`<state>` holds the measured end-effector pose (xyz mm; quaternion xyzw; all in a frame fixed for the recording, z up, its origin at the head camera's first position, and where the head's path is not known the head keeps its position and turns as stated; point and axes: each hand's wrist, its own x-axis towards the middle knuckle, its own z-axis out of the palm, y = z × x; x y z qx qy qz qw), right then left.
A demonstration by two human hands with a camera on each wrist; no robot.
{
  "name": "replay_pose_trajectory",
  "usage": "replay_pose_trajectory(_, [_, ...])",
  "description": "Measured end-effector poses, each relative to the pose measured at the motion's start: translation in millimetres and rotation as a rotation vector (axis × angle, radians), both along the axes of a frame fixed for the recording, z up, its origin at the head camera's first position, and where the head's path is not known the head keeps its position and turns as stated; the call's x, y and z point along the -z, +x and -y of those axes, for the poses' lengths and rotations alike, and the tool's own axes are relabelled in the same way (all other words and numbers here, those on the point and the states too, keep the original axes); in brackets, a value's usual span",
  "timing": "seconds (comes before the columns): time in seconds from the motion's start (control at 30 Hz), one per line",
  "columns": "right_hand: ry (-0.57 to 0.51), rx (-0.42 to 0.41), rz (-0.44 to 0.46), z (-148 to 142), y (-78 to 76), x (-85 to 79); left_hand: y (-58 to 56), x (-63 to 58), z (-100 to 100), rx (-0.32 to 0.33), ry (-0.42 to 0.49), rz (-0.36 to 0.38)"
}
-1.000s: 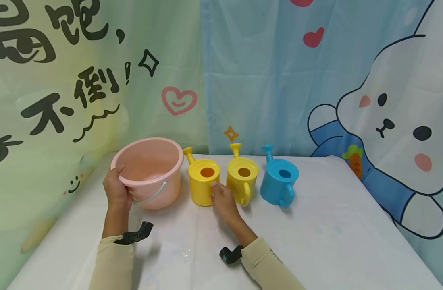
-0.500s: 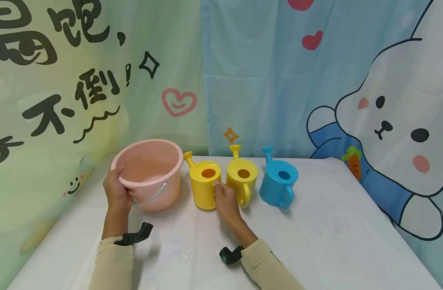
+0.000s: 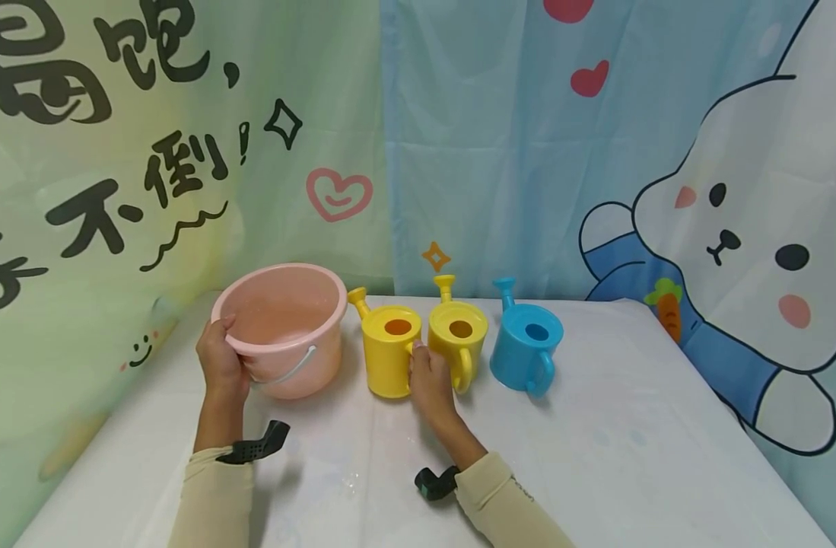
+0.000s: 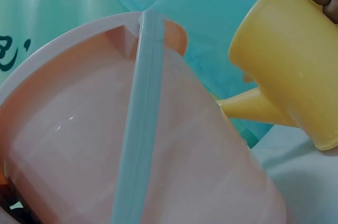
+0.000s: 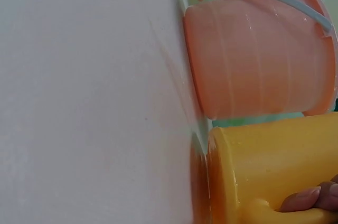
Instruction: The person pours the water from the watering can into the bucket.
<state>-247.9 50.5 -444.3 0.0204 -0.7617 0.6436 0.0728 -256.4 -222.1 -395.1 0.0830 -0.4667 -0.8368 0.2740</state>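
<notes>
A printed cloth (image 3: 486,190) hangs behind a white table (image 3: 596,457). By the head view's clock, the right hand (image 3: 431,380) has its fingers curled round the handle (image 5: 296,216) of the nearer-left yellow watering can (image 3: 390,361), which sits at ten o'clock from that hand. Whether its base bears on the table I cannot tell. Its spout (image 3: 358,300) points to eleven, close by the pink bucket (image 3: 322,365) at nine; a leftward swing could snag the spout on the bucket's wall or rim. The left hand (image 3: 220,361) pinches the rim at the bucket's eight o'clock, thumb inside; too much downward weight there could tip it. At three from the held can, the second yellow can (image 3: 452,346) appears so near the right knuckles that a careless outward turn could knock it, perhaps into the blue can (image 3: 523,354) beyond.
</notes>
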Motion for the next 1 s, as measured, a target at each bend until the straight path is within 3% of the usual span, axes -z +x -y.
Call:
replay_pose_trajectory(0.43, [-0.037,0.052,-0.044,-2,0.8,-14.8,-3.4,3.7,3,-0.003,-0.002,0.014])
replay_pose_trajectory(0.87, [-0.101,0.041,-0.067,-15,7.1,-40.3,-0.5,-2.9,1,0.008,-0.015,0.044])
replay_pose_trajectory(1.0, [-0.105,0.042,-0.048,-17,15.7,-56.7,-0.8,-2.2,2,0.006,-0.016,0.034])
